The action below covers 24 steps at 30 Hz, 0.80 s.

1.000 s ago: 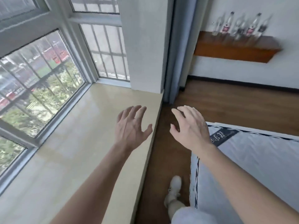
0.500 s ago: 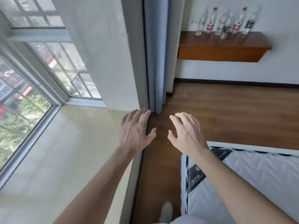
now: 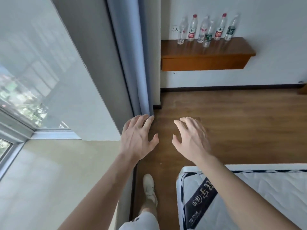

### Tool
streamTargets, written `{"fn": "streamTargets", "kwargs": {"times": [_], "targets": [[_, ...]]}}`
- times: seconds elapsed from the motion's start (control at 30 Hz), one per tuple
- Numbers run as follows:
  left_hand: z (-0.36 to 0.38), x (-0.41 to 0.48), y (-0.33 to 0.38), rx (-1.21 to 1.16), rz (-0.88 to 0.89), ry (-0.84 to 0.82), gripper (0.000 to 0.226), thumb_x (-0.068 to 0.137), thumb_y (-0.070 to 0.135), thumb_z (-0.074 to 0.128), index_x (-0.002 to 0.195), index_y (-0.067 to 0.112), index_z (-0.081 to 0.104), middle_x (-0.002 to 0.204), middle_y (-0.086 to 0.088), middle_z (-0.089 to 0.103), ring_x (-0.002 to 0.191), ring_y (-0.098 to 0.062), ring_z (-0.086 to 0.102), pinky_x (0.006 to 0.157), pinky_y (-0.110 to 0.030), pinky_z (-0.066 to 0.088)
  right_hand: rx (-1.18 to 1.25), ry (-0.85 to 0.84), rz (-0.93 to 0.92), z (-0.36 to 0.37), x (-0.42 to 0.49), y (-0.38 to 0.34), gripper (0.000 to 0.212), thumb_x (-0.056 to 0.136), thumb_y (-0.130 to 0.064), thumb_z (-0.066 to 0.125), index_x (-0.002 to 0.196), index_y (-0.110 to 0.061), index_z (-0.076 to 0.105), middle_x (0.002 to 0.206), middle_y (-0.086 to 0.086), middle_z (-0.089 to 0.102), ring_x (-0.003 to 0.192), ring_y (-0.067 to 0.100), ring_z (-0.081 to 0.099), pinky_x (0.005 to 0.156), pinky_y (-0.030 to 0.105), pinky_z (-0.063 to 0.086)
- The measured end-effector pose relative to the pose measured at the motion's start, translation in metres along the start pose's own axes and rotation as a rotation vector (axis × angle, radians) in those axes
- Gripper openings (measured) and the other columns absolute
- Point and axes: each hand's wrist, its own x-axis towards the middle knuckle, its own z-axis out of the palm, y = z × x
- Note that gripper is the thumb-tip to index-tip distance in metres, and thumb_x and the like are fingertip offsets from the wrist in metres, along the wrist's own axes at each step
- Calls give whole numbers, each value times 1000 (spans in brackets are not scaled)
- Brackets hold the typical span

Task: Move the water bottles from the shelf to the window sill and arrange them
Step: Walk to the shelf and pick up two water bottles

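Several clear water bottles stand upright on a brown wooden shelf fixed to the far white wall; two have red caps and red labels, two have green labels. The beige window sill lies at the lower left with nothing on it. My left hand hovers open above the sill's right edge, fingers spread. A little to its right, my right hand is open too, held over the wooden floor. Both hands hold nothing and are far from the bottles.
A blue-grey curtain hangs beside a grey wall pillar between sill and shelf. A white mattress fills the lower right. Wooden floor stretches toward the shelf. My foot in a white shoe stands between sill and mattress.
My view has swung right, away from the window and toward the shelf, which now looks nearer and larger. Both hands stay open and empty in front of me.
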Motion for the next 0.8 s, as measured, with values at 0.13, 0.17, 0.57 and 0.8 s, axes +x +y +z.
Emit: {"fn": "streamTargets", "kwargs": {"times": [0.13,0.17,0.57,0.8], "targets": [[19,68,-13,-2,74,-21,62,83,53,46,137,22,54,139,2,56,127,-22,50,104,-42,40,-40,-14,36,16,59,18,44,81,-32,67,122,-16,64,122,7,63,119,28,57,101,42,46],[24,88,-17,-8,89,-15,62,83,52,47,136,22,54,138,2,56,126,-22,51,104,-42,41,-49,-19,47,20,77,22,45,81,-32,67,124,-16,64,124,7,63,120,28,57,101,43,47],[64,315,-53,-13,174,-50,58,86,52,47,136,23,52,139,0,56,129,-26,51,105,-46,42,-132,-17,135,62,274,69,48,86,-36,62,129,-15,61,127,8,62,122,27,56,107,43,45],[93,395,-34,-61,234,-102,62,89,55,40,144,26,44,147,1,50,135,-24,45,110,-49,40,-170,-52,241,75,322,116,49,87,-38,63,131,-18,60,131,6,62,126,25,54,111,41,43]]}}
